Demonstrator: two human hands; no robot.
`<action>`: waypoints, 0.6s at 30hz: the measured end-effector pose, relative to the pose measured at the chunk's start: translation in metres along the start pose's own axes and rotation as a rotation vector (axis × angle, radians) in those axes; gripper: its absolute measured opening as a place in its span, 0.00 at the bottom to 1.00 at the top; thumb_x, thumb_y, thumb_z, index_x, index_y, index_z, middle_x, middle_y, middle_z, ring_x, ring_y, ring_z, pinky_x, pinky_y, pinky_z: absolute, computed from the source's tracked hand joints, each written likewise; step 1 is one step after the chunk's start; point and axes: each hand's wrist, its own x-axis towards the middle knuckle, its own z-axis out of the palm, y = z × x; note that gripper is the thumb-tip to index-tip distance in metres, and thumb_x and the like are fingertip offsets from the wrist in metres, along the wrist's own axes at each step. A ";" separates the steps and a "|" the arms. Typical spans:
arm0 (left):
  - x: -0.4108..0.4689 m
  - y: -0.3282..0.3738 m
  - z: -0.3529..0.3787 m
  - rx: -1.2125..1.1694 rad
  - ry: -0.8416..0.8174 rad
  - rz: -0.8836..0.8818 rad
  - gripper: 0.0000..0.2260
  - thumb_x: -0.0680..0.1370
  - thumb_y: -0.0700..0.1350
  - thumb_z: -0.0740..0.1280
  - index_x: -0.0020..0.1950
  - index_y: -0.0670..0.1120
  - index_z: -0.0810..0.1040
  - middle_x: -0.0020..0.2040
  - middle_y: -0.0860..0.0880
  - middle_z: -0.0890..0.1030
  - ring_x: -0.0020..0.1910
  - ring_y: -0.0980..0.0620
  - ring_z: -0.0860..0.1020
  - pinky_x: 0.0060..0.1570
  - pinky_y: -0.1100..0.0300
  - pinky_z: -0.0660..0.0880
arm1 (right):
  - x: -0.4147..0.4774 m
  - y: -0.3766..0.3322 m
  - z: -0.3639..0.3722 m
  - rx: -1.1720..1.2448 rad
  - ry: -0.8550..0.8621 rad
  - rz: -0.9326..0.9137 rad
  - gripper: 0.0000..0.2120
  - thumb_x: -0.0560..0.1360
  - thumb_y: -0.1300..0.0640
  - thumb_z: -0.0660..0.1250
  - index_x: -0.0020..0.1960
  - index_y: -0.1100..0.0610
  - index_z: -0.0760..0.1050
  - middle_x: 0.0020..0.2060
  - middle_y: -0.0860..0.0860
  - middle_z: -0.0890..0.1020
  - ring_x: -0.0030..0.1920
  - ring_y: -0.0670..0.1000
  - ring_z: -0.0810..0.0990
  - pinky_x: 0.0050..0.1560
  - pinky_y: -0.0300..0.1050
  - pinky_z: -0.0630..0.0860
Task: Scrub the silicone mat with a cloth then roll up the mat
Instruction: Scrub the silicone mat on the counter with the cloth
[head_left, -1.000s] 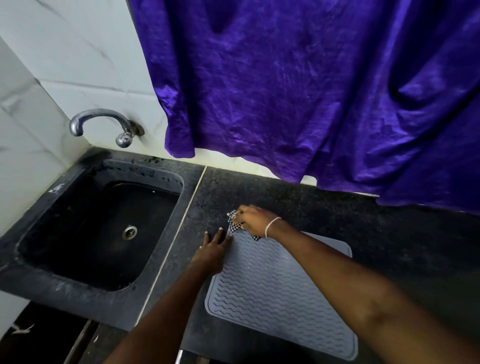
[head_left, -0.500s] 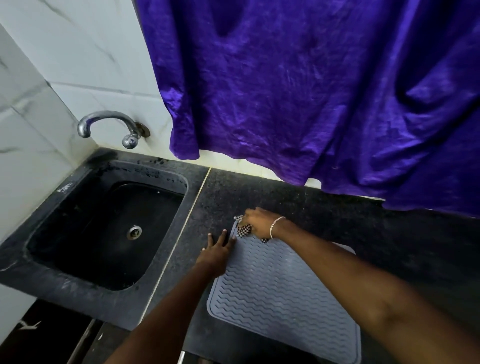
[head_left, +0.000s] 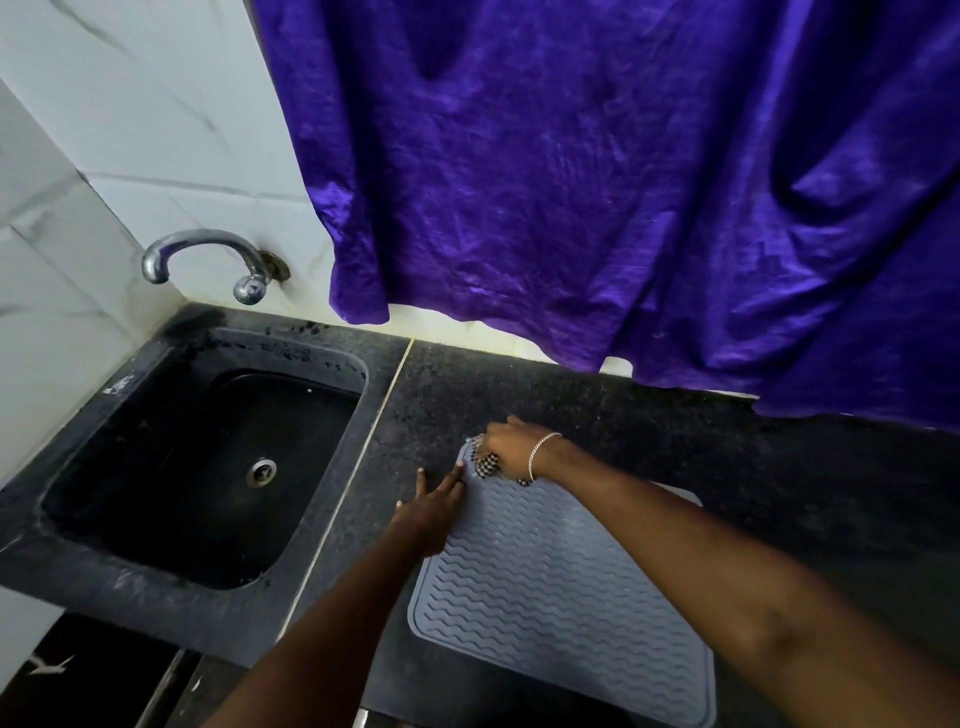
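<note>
On black countertop (head_left: 675, 447), grey silicone mat (head_left: 550, 587), right hand (head_left: 511, 449) clutching checkered cloth (head_left: 487, 464) (far corner), left hand (head_left: 428, 512) flat, fingers spread, pressing mat edge.

The mat (head_left: 561, 587) lies flat on the table (head_left: 675, 441) at lower centre of the frame, with the sink (head_left: 202, 467) set into the table to its left; the tap (head_left: 208, 260) sits above the sink, and the curtain (head_left: 623, 182) hangs behind, upper right

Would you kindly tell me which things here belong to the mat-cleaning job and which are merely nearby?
Job: silicone mat; checked cloth gripped by right hand; left hand flat on the mat's edge.
Nearby: sink; tap; purple curtain; countertop.
</note>
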 end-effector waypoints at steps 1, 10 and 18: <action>0.000 0.000 0.000 0.008 0.001 -0.004 0.40 0.79 0.35 0.63 0.82 0.52 0.43 0.80 0.58 0.33 0.77 0.29 0.35 0.63 0.20 0.60 | 0.001 -0.004 0.003 0.026 0.014 -0.005 0.20 0.78 0.58 0.65 0.70 0.51 0.74 0.67 0.57 0.73 0.67 0.63 0.70 0.68 0.57 0.70; 0.004 -0.002 0.000 0.083 0.003 0.012 0.41 0.79 0.36 0.65 0.82 0.47 0.41 0.80 0.53 0.33 0.77 0.29 0.38 0.70 0.28 0.60 | -0.015 0.016 0.032 0.109 -0.073 0.034 0.32 0.78 0.67 0.61 0.76 0.41 0.65 0.79 0.50 0.59 0.78 0.67 0.54 0.75 0.63 0.63; 0.007 -0.004 0.006 0.088 0.036 0.029 0.40 0.78 0.35 0.64 0.82 0.46 0.42 0.81 0.51 0.34 0.78 0.31 0.38 0.72 0.29 0.58 | -0.012 0.015 0.016 0.086 0.020 0.028 0.22 0.78 0.60 0.64 0.71 0.46 0.74 0.69 0.55 0.72 0.69 0.65 0.69 0.69 0.57 0.68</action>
